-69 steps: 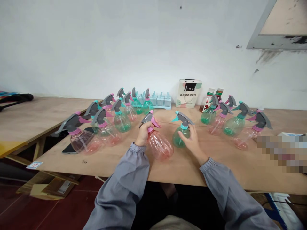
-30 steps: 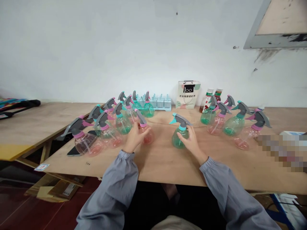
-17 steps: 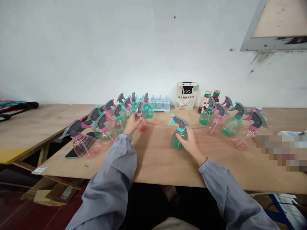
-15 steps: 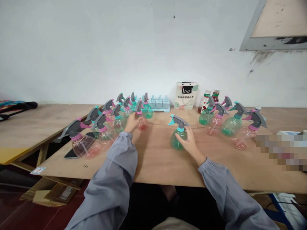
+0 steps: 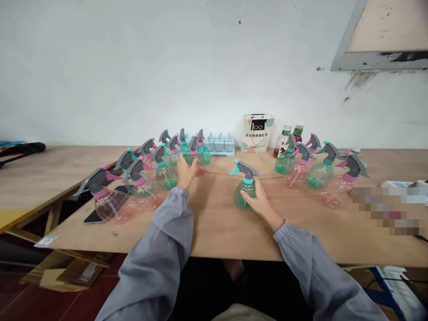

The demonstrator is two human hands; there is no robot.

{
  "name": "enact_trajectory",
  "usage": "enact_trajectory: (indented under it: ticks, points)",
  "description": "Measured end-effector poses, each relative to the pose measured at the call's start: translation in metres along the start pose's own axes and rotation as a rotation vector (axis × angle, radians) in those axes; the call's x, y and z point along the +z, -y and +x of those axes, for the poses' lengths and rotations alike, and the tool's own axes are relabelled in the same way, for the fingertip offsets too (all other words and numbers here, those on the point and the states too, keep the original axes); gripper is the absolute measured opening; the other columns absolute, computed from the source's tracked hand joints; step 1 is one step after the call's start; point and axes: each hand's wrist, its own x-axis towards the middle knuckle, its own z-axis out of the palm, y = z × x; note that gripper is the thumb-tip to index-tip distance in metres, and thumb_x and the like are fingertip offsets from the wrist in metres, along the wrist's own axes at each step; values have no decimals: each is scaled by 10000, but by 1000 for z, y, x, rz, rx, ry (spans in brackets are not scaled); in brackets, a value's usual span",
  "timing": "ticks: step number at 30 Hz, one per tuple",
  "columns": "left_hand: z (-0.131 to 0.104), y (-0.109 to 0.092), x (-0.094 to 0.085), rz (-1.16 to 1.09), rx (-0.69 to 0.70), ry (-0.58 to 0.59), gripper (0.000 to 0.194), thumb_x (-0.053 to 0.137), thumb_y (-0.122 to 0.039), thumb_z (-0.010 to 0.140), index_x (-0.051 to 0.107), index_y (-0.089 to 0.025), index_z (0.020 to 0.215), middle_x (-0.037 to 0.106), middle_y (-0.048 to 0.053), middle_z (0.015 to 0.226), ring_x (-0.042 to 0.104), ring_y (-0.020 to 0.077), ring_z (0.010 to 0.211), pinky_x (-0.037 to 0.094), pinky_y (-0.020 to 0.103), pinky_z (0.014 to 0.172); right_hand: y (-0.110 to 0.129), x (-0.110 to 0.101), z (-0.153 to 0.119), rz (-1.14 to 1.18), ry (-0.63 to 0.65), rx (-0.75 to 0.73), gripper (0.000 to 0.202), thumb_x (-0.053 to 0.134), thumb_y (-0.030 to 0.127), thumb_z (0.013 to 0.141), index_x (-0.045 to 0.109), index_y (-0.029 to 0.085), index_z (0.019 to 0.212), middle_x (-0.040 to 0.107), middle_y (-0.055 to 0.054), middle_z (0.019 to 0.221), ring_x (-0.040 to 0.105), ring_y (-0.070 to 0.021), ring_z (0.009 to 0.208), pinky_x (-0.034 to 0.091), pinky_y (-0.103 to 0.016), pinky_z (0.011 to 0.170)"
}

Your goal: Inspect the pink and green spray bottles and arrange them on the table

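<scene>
Item one: green spray bottle (image 5: pixel 245 186), one, round-bodied, clear plastic, with teal collar (image 5: pixel 248 180) and grey trigger head (image 5: pixel 246 168). Located mid-way along the front of the surface (image 5: pixel 230 236), roughly upright, spout toward the left. Held in the right hand (image 5: pixel 264 203), grip closed around the side of the body, thumb across the front. Probably light, thin-walled and a little springy, smooth enough to slip or turn under loose fingers (deeper green at the base, liquid or mere tint, cannot tell). Best taken around the upper body just below the collar; trigger best left unsqueezed.

Item two: pink spray bottle (image 5: pixel 200 170), one, standing farther back, beside the left-hand group of spray bottles (image 5: pixel 166 174). Left hand (image 5: pixel 186 173) at its near side, thumb and fingers partly spread; contact, cannot tell. Likely as light and slick as item one, and top-heavy about the head. Best steadied low on the bulb.

Also listed: right-hand group of spray bottles (image 5: pixel 321 174), paper bag (image 5: pixel 257 138) upright near the wall, light blue tray (image 5: pixel 219 148) behind item two, dark phone (image 5: pixel 92 217) partly behind a pink bottle
</scene>
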Motion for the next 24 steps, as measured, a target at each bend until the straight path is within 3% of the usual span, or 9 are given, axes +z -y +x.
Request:
enact_trajectory:
  ticks: [2,3,8,10,14,16,19,20,24]
  points:
    - [-28,-23,-6,-66,63,-81,596,569,-387,911,412,-123,1421,443,234,1483,373,327,1449,267,491,1219,-1,1,-1,-17,-8,-20,418,618,426,865,509,230,1218,652,-103,1131,634,-280,1041,524,-479,935]
    - [-44,-37,-7,-127,126,-43,580,553,-433,927,423,-150,1417,461,208,1474,395,306,1440,274,470,1220,-1,3,-3,-37,-18,-28,426,613,433,873,504,230,1231,644,-107,1135,627,-285,1053,521,-486,942]
    - [-110,-102,11,-318,192,422,914,742,-591,757,349,-200,1485,402,188,1552,373,342,1463,305,492,1202,1,20,-17,-203,-2,-90,611,626,512,880,440,190,1365,557,-159,1225,546,-336,1189,470,-574,1032]
    - [-118,-115,24,-345,148,439,933,791,-549,714,372,-194,1469,448,189,1509,402,348,1438,329,488,1181,5,26,-22,-249,81,-147,728,634,531,872,373,167,1445,513,-193,1286,514,-362,1244,458,-599,1052]
    - [-109,-113,39,-493,35,325,576,734,-440,786,553,-205,1280,622,127,1271,590,272,1202,441,408,1050,16,11,-19,-295,188,-275,736,646,547,871,379,207,1468,502,-183,1339,515,-355,1273,474,-556,1070]
    - [-101,-105,37,-587,-5,302,454,730,-396,784,608,-207,1178,655,96,1183,636,217,1021,476,366,958,14,-15,-8,-334,6,-279,586,569,519,929,423,249,1429,507,-147,1347,516,-321,1282,452,-546,1096]
    - [-90,-94,25,-687,-80,321,405,756,-335,747,630,-223,1116,676,52,1097,614,145,812,488,318,839,-6,-70,16,-398,-592,-105,534,491,514,957,388,246,1407,462,-148,1371,483,-311,1300,399,-604,1107]
    - [-88,-91,20,-715,-109,335,384,756,-323,741,637,-228,1093,681,39,1068,612,140,799,485,308,822,-17,-89,23,-419,-714,-51,556,502,532,941,383,235,1396,448,-158,1383,464,-317,1314,385,-617,1107]
    - [-80,-87,5,-872,-200,381,270,740,-268,681,671,-218,937,710,31,992,662,196,985,476,320,923,-72,-143,44,-518,-753,196,850,675,658,728,419,118,1333,475,-222,1350,452,-375,1302,326,-623,1135]
